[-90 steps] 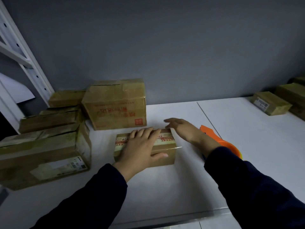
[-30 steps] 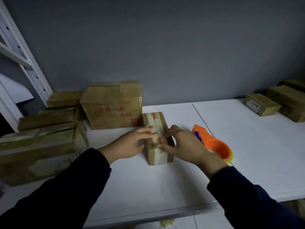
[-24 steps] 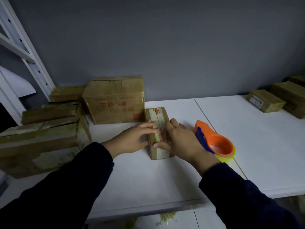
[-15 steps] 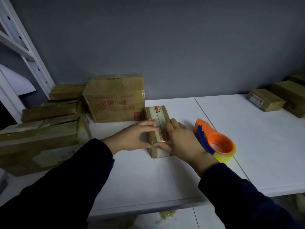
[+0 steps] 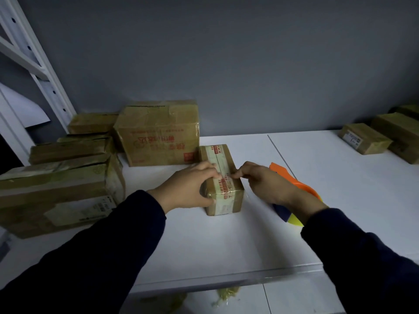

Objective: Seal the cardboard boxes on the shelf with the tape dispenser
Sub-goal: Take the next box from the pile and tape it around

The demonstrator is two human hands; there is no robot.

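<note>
On the far left of the white shelf (image 5: 226,245), beside a white perforated metal upright (image 5: 52,87): a stack of flat cardboard boxes (image 5: 56,191), wrapped in wrinkled glossy tape, a pale label on the nearest face.

Behind centre-left: a large box (image 5: 158,134), blocky, creased brown cardboard with red print, standing against the grey wall.

Centre: a small box (image 5: 223,177), oblong brown cardboard. Its long axis runs from the shelf front toward the wall, its far end just beside the large box. A pale strip with red print runs lengthwise along its top, and shiny clear film crosses its near end.

Left hand (image 5: 188,189): fingers curled over the box's top left edge, thumb against its near left corner, gripping it.

Right hand (image 5: 265,184): fingers bent, tips pressing the box's top right edge.

Just right of the small box: a tape dispenser (image 5: 292,180), smooth orange plastic, partly hidden by the right wrist, its pointed end toward the wall.

Far right: more taped boxes (image 5: 365,139), one bearing a white label.
</note>
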